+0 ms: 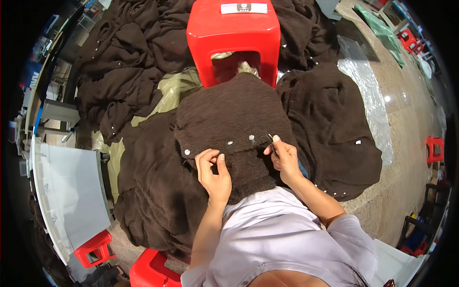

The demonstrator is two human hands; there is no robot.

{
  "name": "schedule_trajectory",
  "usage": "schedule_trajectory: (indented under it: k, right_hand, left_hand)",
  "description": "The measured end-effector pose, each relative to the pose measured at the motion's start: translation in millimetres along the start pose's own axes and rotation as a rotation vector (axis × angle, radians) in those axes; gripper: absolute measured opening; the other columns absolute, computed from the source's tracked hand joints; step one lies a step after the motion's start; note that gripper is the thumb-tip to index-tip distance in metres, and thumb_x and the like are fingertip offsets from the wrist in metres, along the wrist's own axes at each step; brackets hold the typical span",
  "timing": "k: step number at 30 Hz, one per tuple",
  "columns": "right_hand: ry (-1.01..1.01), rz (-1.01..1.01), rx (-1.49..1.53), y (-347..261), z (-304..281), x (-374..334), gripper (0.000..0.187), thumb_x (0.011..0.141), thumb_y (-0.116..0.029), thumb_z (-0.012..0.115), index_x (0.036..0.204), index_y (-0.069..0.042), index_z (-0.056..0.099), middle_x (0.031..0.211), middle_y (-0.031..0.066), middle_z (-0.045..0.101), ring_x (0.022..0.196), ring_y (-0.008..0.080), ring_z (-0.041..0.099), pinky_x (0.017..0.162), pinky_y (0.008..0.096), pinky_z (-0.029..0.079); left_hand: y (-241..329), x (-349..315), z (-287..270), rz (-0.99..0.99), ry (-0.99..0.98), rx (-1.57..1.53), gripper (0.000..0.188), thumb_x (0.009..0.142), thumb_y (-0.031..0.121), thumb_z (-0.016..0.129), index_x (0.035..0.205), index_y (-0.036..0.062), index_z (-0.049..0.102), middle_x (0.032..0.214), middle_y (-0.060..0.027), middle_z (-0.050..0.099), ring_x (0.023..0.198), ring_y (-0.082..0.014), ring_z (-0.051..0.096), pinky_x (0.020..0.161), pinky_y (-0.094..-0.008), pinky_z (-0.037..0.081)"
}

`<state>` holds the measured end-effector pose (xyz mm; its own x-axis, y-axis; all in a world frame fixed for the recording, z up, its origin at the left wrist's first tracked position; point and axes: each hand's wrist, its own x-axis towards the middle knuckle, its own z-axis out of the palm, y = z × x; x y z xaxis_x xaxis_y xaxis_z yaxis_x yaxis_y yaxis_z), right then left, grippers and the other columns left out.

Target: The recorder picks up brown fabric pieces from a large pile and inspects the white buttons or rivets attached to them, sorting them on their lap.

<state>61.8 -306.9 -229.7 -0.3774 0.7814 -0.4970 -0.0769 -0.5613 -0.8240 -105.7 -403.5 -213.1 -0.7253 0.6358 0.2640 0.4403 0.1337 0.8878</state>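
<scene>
A dark brown knit garment [234, 107] lies across my lap and up against a red stool. Along its edge runs a row of small whitish buttons [251, 137], which look sparkly. My left hand [213, 178] is at the garment's edge, thumb and fingertips brought close together. Whatever they pinch, perhaps a thread or the fabric, is too small to make out. To the right of the buttons, my right hand [285, 162] is closed around a small slim tool with a metal tip [270, 137]. The fingers hide most of this tool, so its kind is unclear.
The red stool [233, 31] stands straight ahead. More brown garments are heaped at left [124, 52] and right [330, 124], partly over yellowish plastic sheeting [174, 88]. Clear plastic [366, 81] lies on the floor at right. A white panel [71, 177] stands at left.
</scene>
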Motion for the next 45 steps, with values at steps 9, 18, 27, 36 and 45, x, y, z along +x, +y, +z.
schedule_trajectory:
  k: [9,18,27,36,45]
  right_hand:
    - [0.020,-0.002,0.005,2,0,-4,0.050,0.100,-0.047,0.052,0.075,-0.005,0.063,0.048,-0.0089,0.034,0.039,0.0021,0.023,0.039,0.0225,0.016]
    - [0.017,0.035,-0.004,5,-4,2,0.050,0.100,-0.047,0.053,0.079,-0.004,0.065,0.048,-0.0088,0.035,0.039,0.0017,0.024,0.038,0.0221,0.017]
    - [-0.003,-0.029,-0.090,9,-2,2,0.052,0.099,-0.050,0.052,0.083,-0.003,0.067,0.049,-0.0086,0.035,0.041,0.0018,0.025,0.039,0.0223,0.017]
    - [-0.166,0.002,-0.199,2,11,1,0.051,0.099,-0.049,0.053,0.077,-0.005,0.067,0.050,-0.0090,0.035,0.043,0.0019,0.026,0.041,0.0228,0.017]
    - [-0.158,-0.061,-0.269,11,14,7,0.052,0.100,-0.046,0.054,0.072,-0.004,0.067,0.049,-0.0076,0.037,0.044,0.0031,0.028,0.042,0.0246,0.019]
  left_hand:
    - [1,15,32,0.279,-0.380,0.288,0.027,0.079,0.009,0.078,0.103,0.0023,0.065,0.095,-0.0107,0.064,0.079,-0.0226,0.062,0.069,-0.0333,0.051]
    - [-1,8,32,0.104,-0.381,0.297,0.034,0.078,0.016,0.080,0.106,0.0035,0.065,0.092,-0.0085,0.064,0.072,-0.0198,0.060,0.065,-0.0330,0.050]
    - [-12,14,45,0.274,-0.268,0.380,0.010,0.080,0.009,0.074,0.089,0.0074,0.071,0.082,-0.0065,0.058,0.068,-0.0214,0.059,0.062,-0.0332,0.048]
    - [-6,9,36,-0.158,-0.349,-0.258,0.003,0.090,0.000,0.066,0.092,0.0017,0.068,0.096,-0.0016,0.070,0.074,-0.0050,0.055,0.064,-0.0215,0.043]
    - [-1,7,34,-0.173,-0.380,-0.313,0.004,0.091,0.003,0.065,0.094,0.0025,0.068,0.098,-0.0014,0.072,0.077,-0.0029,0.056,0.066,-0.0194,0.042]
